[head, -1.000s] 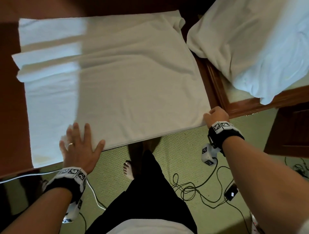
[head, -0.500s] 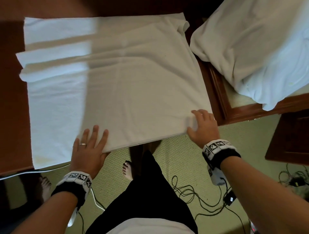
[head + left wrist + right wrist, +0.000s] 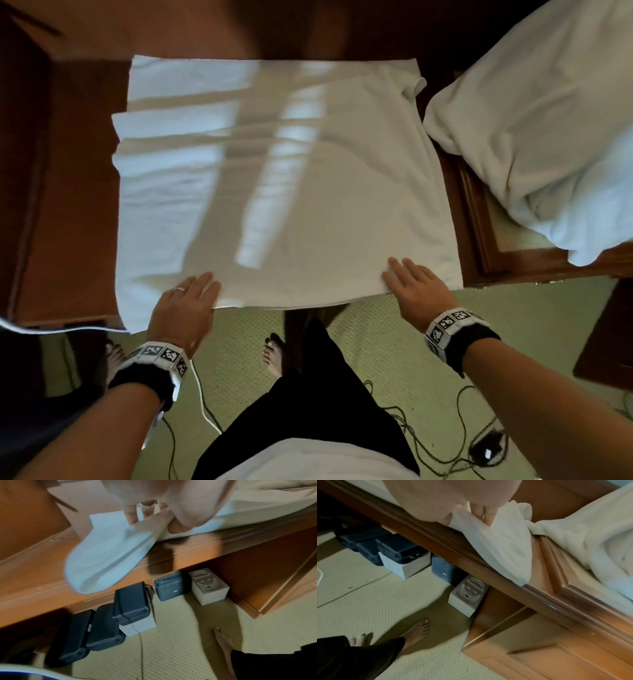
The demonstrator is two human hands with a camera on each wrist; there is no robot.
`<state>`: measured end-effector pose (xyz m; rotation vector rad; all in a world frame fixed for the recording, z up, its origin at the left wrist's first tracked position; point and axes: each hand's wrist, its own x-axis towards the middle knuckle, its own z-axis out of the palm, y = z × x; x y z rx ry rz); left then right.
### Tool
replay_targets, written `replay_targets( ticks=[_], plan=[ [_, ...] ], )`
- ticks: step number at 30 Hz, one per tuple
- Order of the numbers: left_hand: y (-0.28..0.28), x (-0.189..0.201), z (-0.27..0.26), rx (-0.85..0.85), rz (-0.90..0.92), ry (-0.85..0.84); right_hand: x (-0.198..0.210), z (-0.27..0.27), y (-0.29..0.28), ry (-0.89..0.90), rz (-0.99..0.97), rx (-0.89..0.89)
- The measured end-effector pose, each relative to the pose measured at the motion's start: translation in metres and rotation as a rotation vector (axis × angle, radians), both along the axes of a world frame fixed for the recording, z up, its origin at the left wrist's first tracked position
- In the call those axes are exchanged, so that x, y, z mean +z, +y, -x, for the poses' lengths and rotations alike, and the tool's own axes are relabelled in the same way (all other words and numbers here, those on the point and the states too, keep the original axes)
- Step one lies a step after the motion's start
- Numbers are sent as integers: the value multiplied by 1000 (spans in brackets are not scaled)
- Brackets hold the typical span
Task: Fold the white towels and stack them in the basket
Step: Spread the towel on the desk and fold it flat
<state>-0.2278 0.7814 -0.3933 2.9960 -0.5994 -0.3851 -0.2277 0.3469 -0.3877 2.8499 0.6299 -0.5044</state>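
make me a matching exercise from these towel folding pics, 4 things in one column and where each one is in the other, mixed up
Things:
1. flat towel
2. crumpled towel
3. left hand
4. right hand

Places:
A. heaped to the right of the table
B. on the towel's near edge, right part
C. spread over the wooden table
D. on the towel's near edge, left part

Pairs: 1-C, 2-A, 3-D, 4-B

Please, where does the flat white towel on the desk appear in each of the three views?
Head: flat white towel fills the centre.
Left wrist: top, corner hanging over the desk edge.
Right wrist: top centre, corner draped.
Shared landmark: white box under the desk, also.
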Motion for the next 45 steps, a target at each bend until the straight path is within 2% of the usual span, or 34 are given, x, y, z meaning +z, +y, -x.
replay_targets(
  ticks=[3,7,11,15,21,24,28,30,36,45],
  plan=[
    [10,14,-9,73,-68,-30,14,-11,-8,-77,16,-57],
    [20,39,-18,234,-196,26,42,-36,-5,-34,112,-208],
    [26,53,-25,314,-291,165,64,-50,-2,182,236,-286],
    [44,54,-30,287,-308,489,63,-53,-5,473,211,-370],
    [47,76,-50,303,-238,692,53,-77,-22,551,182,-450],
    [55,81,-70,351,-156,644,56,-98,-30,531,132,-502],
    [56,82,-96,417,-93,474,87,-116,-15,439,114,-561],
    [51,78,-104,434,-71,443,94,-119,-12,413,116,-595],
    [41,64,-83,397,-39,513,91,-80,-7,483,70,-615],
    [51,65,-23,378,-260,709,73,-23,-4,606,102,-634]
  ],
)
